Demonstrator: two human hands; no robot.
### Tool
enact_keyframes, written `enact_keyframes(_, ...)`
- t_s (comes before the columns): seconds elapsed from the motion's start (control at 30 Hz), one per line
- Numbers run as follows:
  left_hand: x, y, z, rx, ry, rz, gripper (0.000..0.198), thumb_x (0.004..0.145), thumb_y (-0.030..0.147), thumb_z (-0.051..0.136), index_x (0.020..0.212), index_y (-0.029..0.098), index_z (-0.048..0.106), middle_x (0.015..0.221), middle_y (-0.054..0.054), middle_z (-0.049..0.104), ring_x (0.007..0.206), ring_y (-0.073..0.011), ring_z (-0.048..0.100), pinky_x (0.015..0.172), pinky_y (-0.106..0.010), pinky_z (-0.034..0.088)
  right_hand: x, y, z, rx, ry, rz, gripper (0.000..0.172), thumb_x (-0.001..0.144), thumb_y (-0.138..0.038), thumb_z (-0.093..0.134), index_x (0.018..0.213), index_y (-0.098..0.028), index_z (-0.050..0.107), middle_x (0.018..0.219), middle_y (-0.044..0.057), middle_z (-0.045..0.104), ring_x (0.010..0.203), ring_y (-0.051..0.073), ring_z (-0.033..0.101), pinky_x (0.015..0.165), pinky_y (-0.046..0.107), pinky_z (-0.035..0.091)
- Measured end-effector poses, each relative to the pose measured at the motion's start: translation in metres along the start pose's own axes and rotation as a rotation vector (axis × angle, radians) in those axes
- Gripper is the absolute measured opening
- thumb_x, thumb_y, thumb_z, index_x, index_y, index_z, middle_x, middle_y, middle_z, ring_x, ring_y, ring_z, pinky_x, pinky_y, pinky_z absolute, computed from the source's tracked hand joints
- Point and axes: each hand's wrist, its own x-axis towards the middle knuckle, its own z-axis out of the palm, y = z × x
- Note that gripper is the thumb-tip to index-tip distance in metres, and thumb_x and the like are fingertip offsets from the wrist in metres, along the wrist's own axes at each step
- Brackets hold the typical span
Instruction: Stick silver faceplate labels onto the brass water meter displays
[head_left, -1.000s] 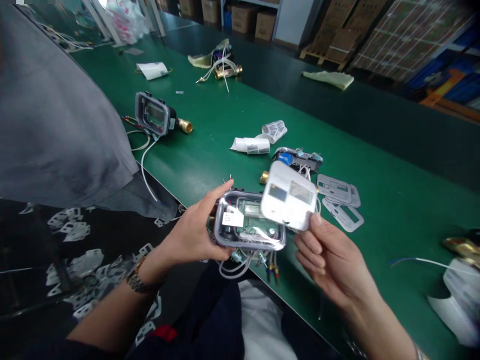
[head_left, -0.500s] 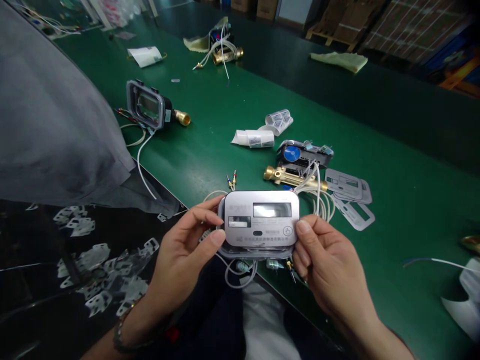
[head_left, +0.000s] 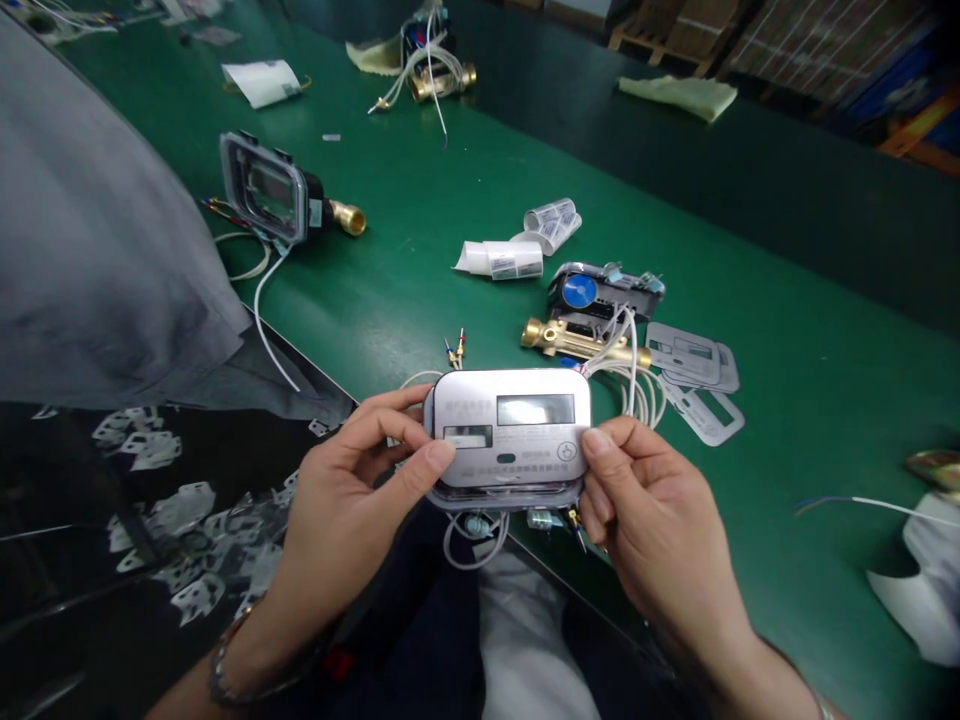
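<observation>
A silver faceplate (head_left: pixel 525 470) with rectangular window cut-outs faces me at the table's near edge. My left hand (head_left: pixel 367 480) is closed at its left edge, with the thumb over the corner of the front. On the opposite edge, my right hand (head_left: pixel 645 490) pinches the plate between thumb and curled fingers. Directly behind and below the plate is a meter with a clear-rimmed housing (head_left: pixel 502 498), mostly hidden by it. Thin cables (head_left: pixel 472 560) loop beneath that housing. I cannot tell whether the plate is seated against the meter.
Beyond my hands lies another meter with a brass pipe (head_left: pixel 585 343), beside loose grey faceplates (head_left: pixel 705 415). Rolls of labels (head_left: pixel 517 258) rest behind it. A clear-lidded meter (head_left: pixel 270 190) stands at left, near a person's grey sleeve (head_left: pixel 112 220). Plastic pieces (head_left: pixel 195 510) lie below the table.
The view has shifted slightly, so the table items sit further left and higher. My left thumb reaches further over the faceplate's front. Both hands stay on its edges.
</observation>
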Motion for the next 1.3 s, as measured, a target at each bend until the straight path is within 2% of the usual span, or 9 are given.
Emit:
enact_keyframes(0.13,0.003,0.004,0.004,0.014,0.036,-0.028,0.02,0.081,0.029,0.084,0.07,0.02,0.07,0.121,0.002,0.072,0.096,-0.012,0.073,0.069,-0.01,0.059,0.003,-0.002,0.0,0.02,-0.012,0.056,0.041,0.091,-0.05,0.075,0.075,-0.021,0.051,0.047,-0.01,0.047,0.036,0.003,0.043,0.038,0.014,0.031)
enact_keyframes(0.33,0.004,0.009,0.008,0.034,0.064,-0.026,0.023,0.082,0.031,0.083,0.069,0.018,0.069,0.12,0.0,0.074,0.084,-0.0131,0.074,0.063,-0.014,0.061,0.004,-0.004,-0.001,0.036,-0.014,0.087,0.042,0.091,-0.049,0.076,0.074,-0.02,0.051,0.046,-0.01,0.048,0.035,0.003,0.044,0.038,0.014,0.031)
enact_keyframes(0.53,0.004,0.009,0.008,0.075,0.074,0.006,0.025,0.083,0.036,0.082,0.07,0.018,0.069,0.123,-0.004,0.075,0.095,-0.0215,0.075,0.069,-0.024,0.065,0.004,-0.004,0.0,0.021,-0.009,0.058,0.038,0.092,-0.048,0.075,0.077,-0.021,0.053,0.047,-0.01,0.049,0.036,0.004,0.044,0.039,0.014,0.032)
enact_keyframes(0.63,0.002,0.012,0.009,0.081,0.085,-0.006,0.024,0.084,0.035,0.082,0.071,0.018,0.069,0.125,-0.004,0.076,0.095,-0.0217,0.076,0.07,-0.025,0.066,0.006,-0.003,0.001,0.022,-0.007,0.043,0.037,0.091,-0.047,0.076,0.077,-0.021,0.054,0.046,-0.01,0.049,0.035,0.004,0.044,0.038,0.014,0.032)
enact_keyframes(0.87,-0.003,0.019,0.008,0.105,0.072,-0.016,0.024,0.084,0.029,0.081,0.068,0.018,0.067,0.125,0.0,0.076,0.093,-0.0166,0.078,0.072,-0.018,0.065,0.0,-0.005,0.002,-0.097,0.034,-0.045,0.035,0.09,-0.044,0.078,0.074,-0.021,0.057,0.046,-0.008,0.053,0.037,0.005,0.047,0.039,0.014,0.035)
enact_keyframes(1.03,-0.002,0.015,0.005,0.181,0.068,0.029,0.023,0.085,0.029,0.081,0.068,0.019,0.068,0.122,-0.001,0.078,0.104,-0.0219,0.077,0.082,-0.024,0.067,-0.002,-0.005,0.004,-0.197,0.096,-0.121,0.031,0.089,-0.041,0.079,0.076,-0.021,0.059,0.047,-0.006,0.057,0.036,0.007,0.052,0.038,0.015,0.037)
enact_keyframes(1.2,-0.001,0.013,0.002,0.198,0.041,0.029,0.024,0.084,0.031,0.082,0.069,0.02,0.068,0.123,-0.003,0.078,0.115,-0.0279,0.074,0.086,-0.031,0.068,-0.003,-0.003,0.004,-0.246,0.093,-0.137,0.031,0.09,-0.041,0.078,0.076,-0.021,0.059,0.048,-0.005,0.059,0.037,0.006,0.053,0.039,0.015,0.037)
enact_keyframes(1.3,0.0,0.012,0.0,0.187,0.029,0.024,0.022,0.084,0.031,0.082,0.07,0.02,0.069,0.126,-0.003,0.076,0.118,-0.0284,0.072,0.09,-0.033,0.067,-0.003,-0.003,0.004,-0.255,0.088,-0.155,0.03,0.09,-0.04,0.078,0.076,-0.021,0.059,0.049,-0.005,0.06,0.038,0.006,0.053,0.04,0.015,0.038)
